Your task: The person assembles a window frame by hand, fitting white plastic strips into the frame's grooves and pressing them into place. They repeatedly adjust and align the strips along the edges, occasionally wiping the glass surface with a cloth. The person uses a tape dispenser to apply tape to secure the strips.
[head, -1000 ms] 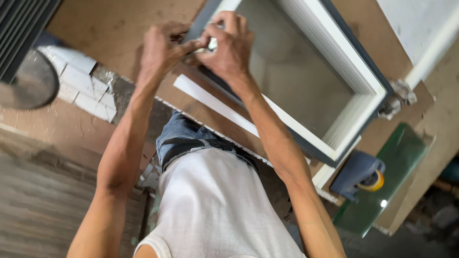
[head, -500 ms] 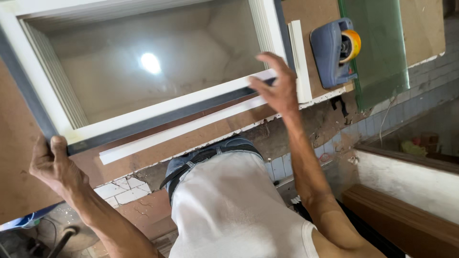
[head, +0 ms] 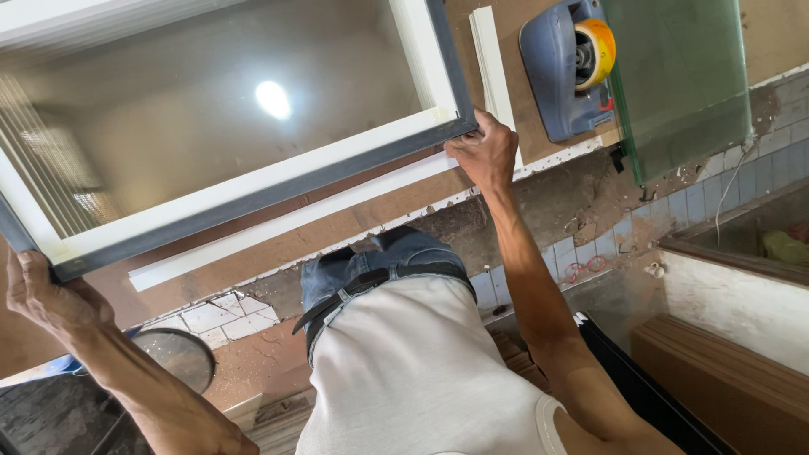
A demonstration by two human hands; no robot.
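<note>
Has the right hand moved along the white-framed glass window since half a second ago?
Yes. The right hand now grips the corner of the white-framed glass window, closer to the loose white strip on the brown board than before.

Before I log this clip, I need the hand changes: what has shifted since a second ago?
Both hands, first together at one corner of the glazed window frame, have spread apart. The left hand now grips the frame's near left corner, the right hand its near right corner. The loose white strip, the blue tape dispenser and the green glass pane stay on the board.
</note>
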